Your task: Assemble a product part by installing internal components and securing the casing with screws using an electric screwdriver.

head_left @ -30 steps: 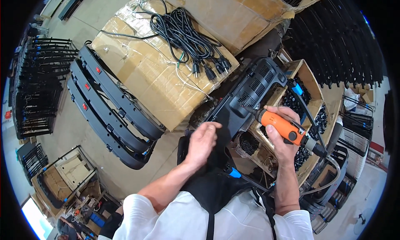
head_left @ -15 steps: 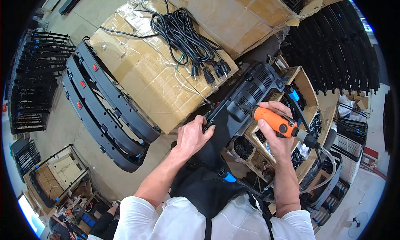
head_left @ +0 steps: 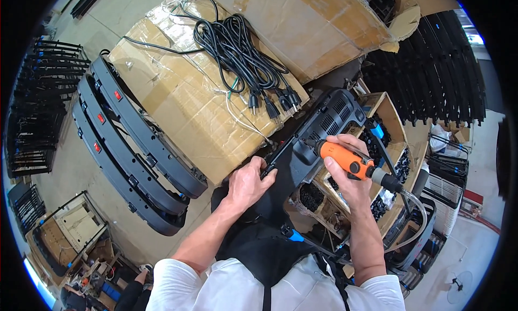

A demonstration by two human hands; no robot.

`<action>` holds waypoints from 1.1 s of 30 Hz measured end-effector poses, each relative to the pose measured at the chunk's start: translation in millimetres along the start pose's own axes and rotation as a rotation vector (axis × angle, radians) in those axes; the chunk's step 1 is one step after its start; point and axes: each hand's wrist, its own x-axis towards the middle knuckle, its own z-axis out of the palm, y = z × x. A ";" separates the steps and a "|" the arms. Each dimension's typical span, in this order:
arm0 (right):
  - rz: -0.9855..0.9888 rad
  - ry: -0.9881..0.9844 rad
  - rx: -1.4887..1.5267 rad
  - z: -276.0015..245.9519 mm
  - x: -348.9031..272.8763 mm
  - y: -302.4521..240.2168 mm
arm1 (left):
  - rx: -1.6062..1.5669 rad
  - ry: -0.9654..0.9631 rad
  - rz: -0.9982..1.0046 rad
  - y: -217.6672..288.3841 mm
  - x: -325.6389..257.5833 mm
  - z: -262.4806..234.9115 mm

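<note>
A long dark grey plastic housing (head_left: 333,115) with slotted vents lies slantwise in front of me. My left hand (head_left: 249,185) is closed on its lower left end, thumb and fingers on the edge. In my right hand (head_left: 350,173) is an orange air screwdriver (head_left: 342,156), held almost level, with a clear hose (head_left: 422,216) running from its back end. The driver's front end points left at the rounded part of the housing; my fingers and its body hide whether the tip touches.
A taped cardboard box (head_left: 186,117) bears coiled black power cords (head_left: 237,52). Left of it stand several curved grey covers (head_left: 129,144) with red switches. Wooden bins (head_left: 396,111) of small black parts sit at right. Racked black frames (head_left: 426,68) stand beyond them.
The view has shifted a little, so most things appear slightly farther left. The orange screwdriver sits slightly closer to the housing. My left hand keeps its hold.
</note>
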 end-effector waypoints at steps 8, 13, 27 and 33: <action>0.009 -0.027 -0.043 12.7 10.6 -2.6 | -0.008 -0.010 0.020 -6.1 -0.7 0.3; -0.004 -0.110 -0.175 19.3 20.7 -13.3 | -0.058 -0.006 0.048 -9.1 0.6 1.8; 0.038 -0.149 -0.193 27.6 31.6 -10.4 | -0.091 -0.084 0.033 -15.5 2.5 -2.4; 0.052 -0.144 -0.152 28.2 30.4 -6.9 | -0.081 -0.075 0.055 -14.9 0.3 -3.0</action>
